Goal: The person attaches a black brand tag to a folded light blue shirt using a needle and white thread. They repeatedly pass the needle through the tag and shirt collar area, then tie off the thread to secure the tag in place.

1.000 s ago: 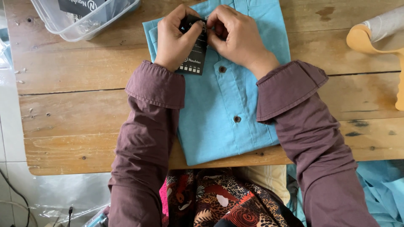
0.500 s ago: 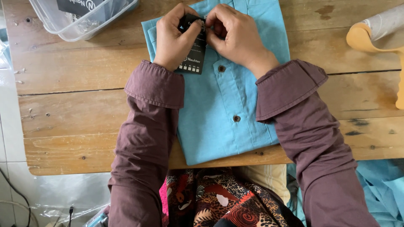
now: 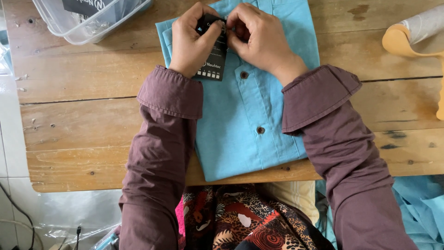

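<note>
The folded light-blue buttoned shirt lies square on the worn wooden plank desk, its hem just over the near edge. Bare planks lie open on both sides, though a clear plastic tub crowds the far left corner and a tan wooden tool the right. Both hands stay put since a moment ago: the left hand pinches the black card hang tag, and the right hand closes its fingertips at the tag's top.
</note>
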